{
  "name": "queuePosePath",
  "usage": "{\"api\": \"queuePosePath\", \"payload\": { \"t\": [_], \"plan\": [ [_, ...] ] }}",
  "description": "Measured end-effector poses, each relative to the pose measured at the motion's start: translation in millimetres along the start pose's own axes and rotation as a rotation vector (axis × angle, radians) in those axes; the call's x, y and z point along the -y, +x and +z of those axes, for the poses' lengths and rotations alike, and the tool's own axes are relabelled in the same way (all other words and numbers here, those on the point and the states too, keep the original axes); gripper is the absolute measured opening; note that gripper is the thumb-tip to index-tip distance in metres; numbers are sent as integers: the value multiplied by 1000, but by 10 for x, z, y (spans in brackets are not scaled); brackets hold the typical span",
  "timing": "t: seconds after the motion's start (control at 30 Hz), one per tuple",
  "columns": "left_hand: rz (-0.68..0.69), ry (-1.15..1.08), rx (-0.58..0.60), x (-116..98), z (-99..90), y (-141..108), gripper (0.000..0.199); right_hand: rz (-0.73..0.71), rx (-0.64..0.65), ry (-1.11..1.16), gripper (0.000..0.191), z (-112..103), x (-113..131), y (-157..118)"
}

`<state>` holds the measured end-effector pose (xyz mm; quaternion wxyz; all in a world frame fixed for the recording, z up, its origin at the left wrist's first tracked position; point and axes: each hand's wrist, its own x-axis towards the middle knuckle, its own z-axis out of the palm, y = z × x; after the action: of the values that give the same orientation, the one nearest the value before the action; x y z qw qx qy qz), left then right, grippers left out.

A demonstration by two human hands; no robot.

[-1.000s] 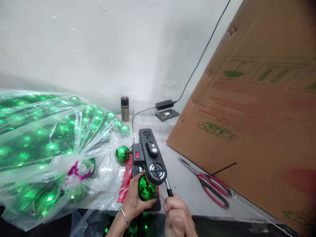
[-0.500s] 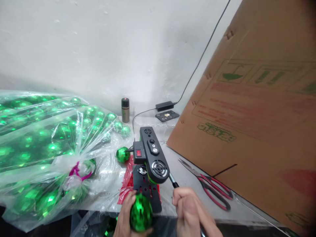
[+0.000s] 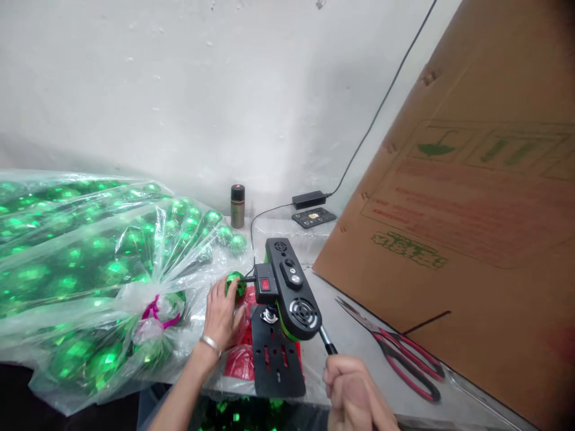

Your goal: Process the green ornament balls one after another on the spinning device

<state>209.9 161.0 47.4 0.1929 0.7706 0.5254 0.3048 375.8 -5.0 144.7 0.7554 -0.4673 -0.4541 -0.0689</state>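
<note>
A shiny green mirrored ball sits at the left of a black device with round vents and a red switch. My left hand reaches to this ball, fingertips touching its near side and thumb held apart, and a metal bangle is on the wrist. My right hand is closed in a fist around the dark grip of a metal rod that runs up to the device. Below the device lies a slotted black plate on red plastic wrapping.
A clear plastic bag of green balls, tied with pink ribbon, fills the left. Red-handled scissors lie right, beside a large cardboard box. A spray can, power adapter and phone are by the wall. More green balls show below the table edge.
The green ball my left hand held near the table edge is gone from it; that hand has moved up to the ball left of the device. My right hand keeps its grip.
</note>
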Motion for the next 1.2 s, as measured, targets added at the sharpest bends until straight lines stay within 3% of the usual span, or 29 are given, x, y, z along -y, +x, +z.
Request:
{"api": "queuePosePath", "payload": {
  "t": [0.1, 0.17, 0.3, 0.43, 0.57, 0.67, 0.83, 1.2],
  "plan": [
    [-101, -27, 81, -71, -93, 551, 56, -27, 22, 21, 48, -4, -5, 7],
    [-150, -75, 82, -72, -98, 616, 53, -26, 51, 33, 46, -13, 13, 38],
    [-254, -258, 64, -66, -81, 184, 69, -7, 100, 51, 46, -3, 104, 193],
    [-383, -745, -67, -187, -31, -471, 90, -7, 110, 42, 50, 61, 213, 370],
    [-444, -959, -47, -364, 118, -857, 91, 0, 121, 44, 51, 84, 255, 418],
    [-425, -956, -47, -406, 295, -965, 91, 12, 143, 43, 50, 67, 258, 408],
    [-311, -768, -54, -313, 549, -1051, 85, 3, 167, 34, 48, 44, 260, 404],
    [-109, -577, 10, -170, 679, -1199, 82, -13, 171, 44, 44, 11, 218, 337]
  ]
}}
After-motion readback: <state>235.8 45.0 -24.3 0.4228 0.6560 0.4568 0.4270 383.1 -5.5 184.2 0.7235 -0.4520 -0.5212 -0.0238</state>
